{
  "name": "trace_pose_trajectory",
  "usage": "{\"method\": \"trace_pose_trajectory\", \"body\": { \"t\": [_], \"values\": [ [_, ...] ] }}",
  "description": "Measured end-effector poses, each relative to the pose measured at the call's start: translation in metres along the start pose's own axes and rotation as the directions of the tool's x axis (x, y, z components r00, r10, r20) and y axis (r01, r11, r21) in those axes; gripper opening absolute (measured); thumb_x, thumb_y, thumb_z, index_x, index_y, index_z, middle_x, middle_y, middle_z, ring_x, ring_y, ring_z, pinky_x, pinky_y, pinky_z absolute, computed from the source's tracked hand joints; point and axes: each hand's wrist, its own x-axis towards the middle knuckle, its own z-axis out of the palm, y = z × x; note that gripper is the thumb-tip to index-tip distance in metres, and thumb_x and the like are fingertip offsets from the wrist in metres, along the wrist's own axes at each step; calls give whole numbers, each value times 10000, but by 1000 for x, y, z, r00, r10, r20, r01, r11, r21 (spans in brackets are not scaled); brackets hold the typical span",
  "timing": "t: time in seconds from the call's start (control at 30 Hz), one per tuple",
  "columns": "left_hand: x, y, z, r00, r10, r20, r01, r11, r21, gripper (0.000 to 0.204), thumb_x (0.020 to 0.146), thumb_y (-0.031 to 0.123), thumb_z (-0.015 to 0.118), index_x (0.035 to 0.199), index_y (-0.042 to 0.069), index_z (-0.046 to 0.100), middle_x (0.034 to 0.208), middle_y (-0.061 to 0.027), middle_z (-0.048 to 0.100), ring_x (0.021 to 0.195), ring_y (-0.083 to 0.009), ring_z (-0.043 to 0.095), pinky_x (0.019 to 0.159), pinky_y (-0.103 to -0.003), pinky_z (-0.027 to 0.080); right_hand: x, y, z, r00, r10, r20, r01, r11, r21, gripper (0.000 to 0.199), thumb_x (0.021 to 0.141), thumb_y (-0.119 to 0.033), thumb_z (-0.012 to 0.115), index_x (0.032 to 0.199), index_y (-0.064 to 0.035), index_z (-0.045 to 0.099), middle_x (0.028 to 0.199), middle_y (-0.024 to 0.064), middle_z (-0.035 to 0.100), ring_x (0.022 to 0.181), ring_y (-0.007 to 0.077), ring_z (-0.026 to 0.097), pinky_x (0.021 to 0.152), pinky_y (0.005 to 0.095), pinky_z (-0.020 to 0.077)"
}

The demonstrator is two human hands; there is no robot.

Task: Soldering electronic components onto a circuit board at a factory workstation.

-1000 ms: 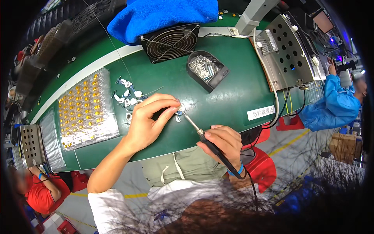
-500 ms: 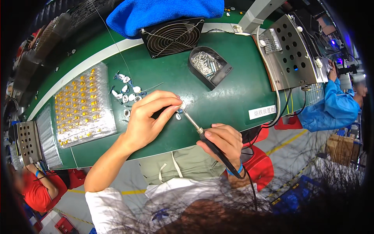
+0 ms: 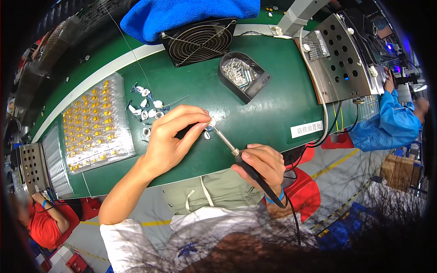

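My left hand [image 3: 172,134] is closed, thumb and fingertips pinching a small round white part [image 3: 212,121] just above the green table. Held like a pen in my right hand [image 3: 265,164] is a soldering iron [image 3: 227,142]; its tip reaches the pinched part, though whether it touches is too small to tell. Just below those fingertips shows a small white piece with blue wire [image 3: 207,135]; I cannot tell whether it is joined to the pinched part. Left of my left hand lie several small white round parts [image 3: 158,104] with blue wires.
A clear plastic tray [image 3: 129,132] of yellow pieces lies at the left. Behind my hands are a black fan [image 3: 199,43], a blue towel [image 3: 191,18] and a black bin [image 3: 254,91] of metal bits. A perforated metal box [image 3: 339,63] stands right. Co-workers sit either side.
Both hands keep nearly the same pose, the iron's tip still at the small white part. The surroundings shift only slightly in the view.
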Motion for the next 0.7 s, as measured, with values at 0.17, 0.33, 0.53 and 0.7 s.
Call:
{"method": "trace_pose_trajectory", "body": {
  "t": [0.17,0.33,0.53,0.7],
  "values": [
    [0,1,0,1000,-6,2,6,1000,11,154,899,-52,738,1045,-6,746,1096,-127,733,1009,-251,729,886,-334,594,-1,1,-1,1000,8,17,-8,1000,9,485,712,-130,949,1111,-15,698,923,130,735,803,301,735,757,410,649],
    [-1,-2,0,1000,-11,11,11,999,-32,168,878,-68,751,1033,-4,749,1110,-121,737,1037,-248,730,918,-336,591,-1,0,-2,1000,17,2,-17,1000,18,477,715,-125,946,1106,-14,697,917,134,735,790,303,735,749,410,649],
    [0,-1,-1,1000,15,10,-15,998,-59,136,887,-64,739,1020,-38,741,1078,-138,743,1011,-259,737,879,-344,589,-1,2,-3,1000,11,4,-11,999,32,471,712,-135,949,1090,-9,696,895,136,736,769,302,734,741,410,649],
    [0,-2,-2,1000,11,22,-10,997,-72,138,887,-65,738,1022,-39,742,1085,-141,747,1015,-259,739,880,-344,592,-1,2,-2,999,12,32,-13,1000,26,467,709,-142,950,1081,-11,699,899,136,737,772,296,731,741,407,645]
  ]
}}
